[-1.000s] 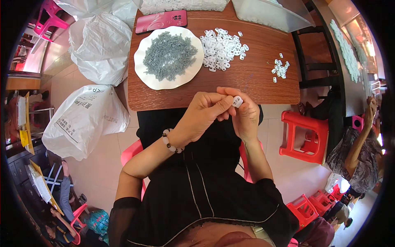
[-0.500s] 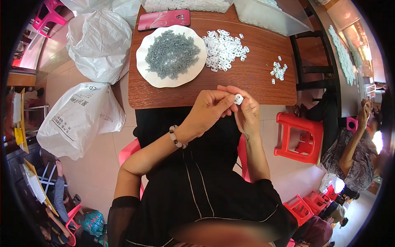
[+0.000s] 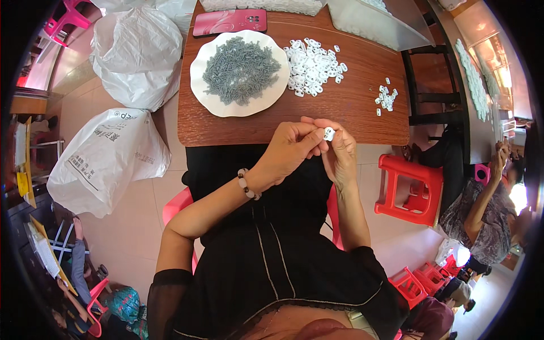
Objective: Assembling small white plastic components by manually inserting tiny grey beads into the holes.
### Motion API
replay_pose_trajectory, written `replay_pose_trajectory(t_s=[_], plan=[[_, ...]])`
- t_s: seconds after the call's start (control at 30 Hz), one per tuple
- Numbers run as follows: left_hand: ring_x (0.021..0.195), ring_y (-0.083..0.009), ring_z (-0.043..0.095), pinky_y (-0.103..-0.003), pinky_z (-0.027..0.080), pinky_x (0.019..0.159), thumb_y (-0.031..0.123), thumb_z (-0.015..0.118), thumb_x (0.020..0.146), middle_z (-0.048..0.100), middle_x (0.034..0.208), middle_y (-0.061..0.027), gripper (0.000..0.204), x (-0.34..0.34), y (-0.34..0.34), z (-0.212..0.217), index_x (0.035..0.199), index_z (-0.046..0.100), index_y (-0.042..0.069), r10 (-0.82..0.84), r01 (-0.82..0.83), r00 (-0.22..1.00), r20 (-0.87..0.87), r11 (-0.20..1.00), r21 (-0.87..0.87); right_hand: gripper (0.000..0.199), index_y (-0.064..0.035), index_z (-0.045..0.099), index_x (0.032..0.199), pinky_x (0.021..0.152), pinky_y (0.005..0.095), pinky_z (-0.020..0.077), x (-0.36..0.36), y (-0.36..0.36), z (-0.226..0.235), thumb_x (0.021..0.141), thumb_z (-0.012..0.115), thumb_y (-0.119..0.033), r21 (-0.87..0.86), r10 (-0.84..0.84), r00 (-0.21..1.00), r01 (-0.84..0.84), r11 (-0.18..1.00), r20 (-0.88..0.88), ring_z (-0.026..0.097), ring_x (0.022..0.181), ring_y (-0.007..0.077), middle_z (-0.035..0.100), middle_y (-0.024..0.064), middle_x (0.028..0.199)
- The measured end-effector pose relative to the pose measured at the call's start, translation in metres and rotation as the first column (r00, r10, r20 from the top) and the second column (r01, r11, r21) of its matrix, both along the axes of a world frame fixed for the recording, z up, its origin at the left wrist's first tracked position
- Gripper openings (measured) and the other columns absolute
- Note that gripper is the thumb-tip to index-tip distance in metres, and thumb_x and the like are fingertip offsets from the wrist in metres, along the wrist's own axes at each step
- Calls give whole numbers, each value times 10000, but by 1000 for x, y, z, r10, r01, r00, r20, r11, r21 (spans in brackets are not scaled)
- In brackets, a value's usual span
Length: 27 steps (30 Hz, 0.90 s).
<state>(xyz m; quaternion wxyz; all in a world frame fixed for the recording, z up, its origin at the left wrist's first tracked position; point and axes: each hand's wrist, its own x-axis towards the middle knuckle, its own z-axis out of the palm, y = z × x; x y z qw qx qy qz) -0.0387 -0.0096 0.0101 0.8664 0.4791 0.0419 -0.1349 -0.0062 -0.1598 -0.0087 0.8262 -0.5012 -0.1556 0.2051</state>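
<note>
Just past the front edge of the table, both hands meet around a small white plastic piece with two dark holes (image 3: 328,134). My left hand (image 3: 288,150), with a beaded bracelet (image 3: 246,184) on its wrist, pinches it from the left. From the other side, the thumb and fingers of my right hand (image 3: 342,152) press on it. Any smaller part between the fingertips is hidden. Beyond my hands, a white scalloped plate (image 3: 198,93) holds a heap of small grey rod-like pieces (image 3: 241,67). Beside it lies a large pile of similar white pieces (image 3: 313,65); a smaller group (image 3: 386,99) lies farther right.
A pink phone (image 3: 229,22) lies behind the plate. Bins of white pieces (image 3: 377,25) stand along the table's far side. White sacks (image 3: 110,161) sit on the floor to the left. A red stool (image 3: 411,190) stands to the right, and other people (image 3: 481,221) sit nearby.
The white piece has turned slightly between my fingertips, showing its holes at a different angle. Both hands keep nearly the same place and grip. The whole view has shifted a little.
</note>
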Motion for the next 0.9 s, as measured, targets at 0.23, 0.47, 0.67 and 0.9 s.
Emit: replay_pose_trajectory(t_s=[0.23, 0.47, 0.67, 0.9], plan=[[643, -42, 516, -184, 424, 615, 244, 591, 950, 617, 741, 8, 270, -1, 1, -1, 832, 680, 18, -7, 6, 999, -41, 999, -31, 469, 62, 536, 1206, 750, 305, 511, -1, 1, -1, 1029, 363, -336, 3, -6, 999, 6, 1000, -48, 596, 790, 163, 565, 259, 1231], [652, -36, 521, -180, 426, 619, 261, 598, 946, 626, 765, 14, 257, 2, 4, -1, 861, 684, 34, -14, 9, 998, -66, 998, -69, 496, 74, 517, 1229, 846, 323, 490, 5, 0, 0, 1028, 357, -349, 30, 48, 998, -47, 998, -42, 606, 929, 195, 556, 257, 1246], [640, -39, 508, -181, 410, 598, 258, 598, 945, 612, 739, 12, 267, 0, 6, -4, 831, 678, 30, -2, -4, 997, -80, 997, -77, 519, 79, 508, 1244, 911, 332, 473, 5, 2, 3, 1001, 432, -374, -17, 65, 998, -65, 998, 1, 598, 1044, 218, 562, 245, 1243], [620, -40, 504, -179, 401, 578, 244, 603, 943, 616, 742, 7, 246, -1, 15, -4, 863, 676, 23, 17, -20, 995, -96, 999, -31, 267, 32, 626, 1151, 734, 222, 506, 9, 2, 19, 935, 597, -122, -301, 26, 993, 10, 954, 114, 600, 784, 80, 670, 63, 966]])
